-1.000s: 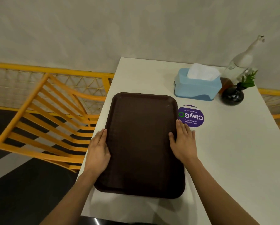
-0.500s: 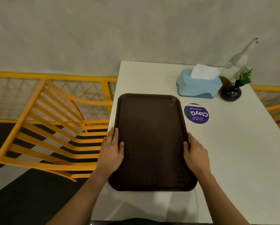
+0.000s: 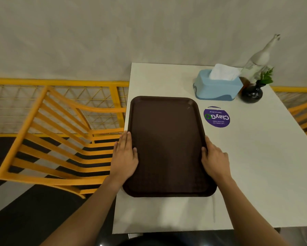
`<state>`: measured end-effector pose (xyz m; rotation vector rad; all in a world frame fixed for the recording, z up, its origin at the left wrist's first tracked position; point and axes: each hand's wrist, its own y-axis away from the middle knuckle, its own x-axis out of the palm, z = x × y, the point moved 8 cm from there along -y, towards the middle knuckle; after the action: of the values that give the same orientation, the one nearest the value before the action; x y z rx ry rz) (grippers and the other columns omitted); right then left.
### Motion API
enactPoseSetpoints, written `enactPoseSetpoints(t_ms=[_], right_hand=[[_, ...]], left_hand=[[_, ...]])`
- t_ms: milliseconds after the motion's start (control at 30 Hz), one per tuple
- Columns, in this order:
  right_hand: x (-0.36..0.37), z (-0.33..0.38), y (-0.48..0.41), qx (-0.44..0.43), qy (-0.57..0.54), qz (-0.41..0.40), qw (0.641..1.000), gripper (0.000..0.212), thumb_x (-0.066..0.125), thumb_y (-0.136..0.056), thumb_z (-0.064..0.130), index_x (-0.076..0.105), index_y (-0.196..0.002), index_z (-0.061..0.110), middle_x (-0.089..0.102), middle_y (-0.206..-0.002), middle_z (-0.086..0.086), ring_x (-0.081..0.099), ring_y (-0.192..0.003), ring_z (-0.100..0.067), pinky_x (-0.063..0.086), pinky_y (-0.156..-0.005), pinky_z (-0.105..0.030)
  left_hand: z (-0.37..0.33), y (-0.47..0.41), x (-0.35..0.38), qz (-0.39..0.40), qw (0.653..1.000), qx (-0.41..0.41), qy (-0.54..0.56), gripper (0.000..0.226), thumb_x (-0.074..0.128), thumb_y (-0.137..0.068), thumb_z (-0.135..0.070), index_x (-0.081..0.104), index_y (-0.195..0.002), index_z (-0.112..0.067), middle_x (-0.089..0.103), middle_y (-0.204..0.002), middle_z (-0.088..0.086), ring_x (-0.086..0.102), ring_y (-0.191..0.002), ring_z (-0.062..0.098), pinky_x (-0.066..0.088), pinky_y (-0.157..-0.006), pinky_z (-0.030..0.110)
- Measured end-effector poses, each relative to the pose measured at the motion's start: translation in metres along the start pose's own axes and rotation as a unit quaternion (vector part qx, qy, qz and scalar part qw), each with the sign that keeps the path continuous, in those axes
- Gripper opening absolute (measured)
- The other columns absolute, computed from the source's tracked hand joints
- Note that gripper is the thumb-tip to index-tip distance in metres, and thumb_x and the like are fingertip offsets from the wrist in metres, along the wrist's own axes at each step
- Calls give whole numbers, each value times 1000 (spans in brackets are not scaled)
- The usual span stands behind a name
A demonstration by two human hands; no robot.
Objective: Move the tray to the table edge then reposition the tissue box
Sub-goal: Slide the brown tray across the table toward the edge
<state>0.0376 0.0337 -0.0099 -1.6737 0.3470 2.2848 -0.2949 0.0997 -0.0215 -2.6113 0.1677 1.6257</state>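
Observation:
A dark brown tray [image 3: 167, 139] lies flat on the white table [image 3: 255, 166], along the table's left edge. My left hand [image 3: 125, 157] grips the tray's left rim, thumb on top. My right hand [image 3: 214, 158] grips the right rim the same way. A light blue tissue box [image 3: 217, 88] with a white tissue sticking out stands at the far side of the table, beyond the tray's far right corner and apart from it.
A round purple sticker [image 3: 217, 117] sits on the table right of the tray. A dark round vase with green leaves [image 3: 252, 92] and a pale bottle [image 3: 257, 63] stand beside the tissue box. An orange slatted chair [image 3: 60, 139] is close to the table's left edge; a yellow railing runs behind.
Both hands slid back along the tray's sides and closed on its rims. The tray has straightened and sits by the left table edge, uncovering the purple sticker.

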Motion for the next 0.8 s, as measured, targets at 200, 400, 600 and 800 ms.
enactPoseSetpoints(t_ms=[200,400,600,800], right_hand=[[-5,-10,4,-10,7,7,1000,52,33,-107,32,28,-157,20,67,-122,-8,63,-106,-31,44,-95,-50],[-5,-13,4,-7,29,-5,1000,53,30,-107,39,30,-156,20,61,-124,-11,57,-110,-31,44,-94,-49],[-4,-15,3,-30,7,-14,999,53,34,-107,35,31,-156,19,45,-151,-8,44,-135,-32,34,-111,-52],[7,-16,1,-36,-19,42,998,58,29,-108,37,14,-161,19,25,-165,-3,20,-152,-25,10,-122,-53]], left_hand=[[-9,9,5,3,1000,2,9,66,38,-106,-30,9,-162,-11,10,-170,8,7,-157,21,10,-127,40],[-13,10,4,12,1000,-9,14,66,36,-107,-31,6,-162,-12,6,-171,7,7,-157,22,13,-127,43],[-15,12,3,17,1000,-10,19,66,35,-107,-32,5,-162,-13,5,-171,6,6,-157,22,14,-127,43],[-15,11,3,16,1000,-8,18,66,36,-107,-32,6,-162,-12,7,-171,7,8,-157,23,18,-126,44]])
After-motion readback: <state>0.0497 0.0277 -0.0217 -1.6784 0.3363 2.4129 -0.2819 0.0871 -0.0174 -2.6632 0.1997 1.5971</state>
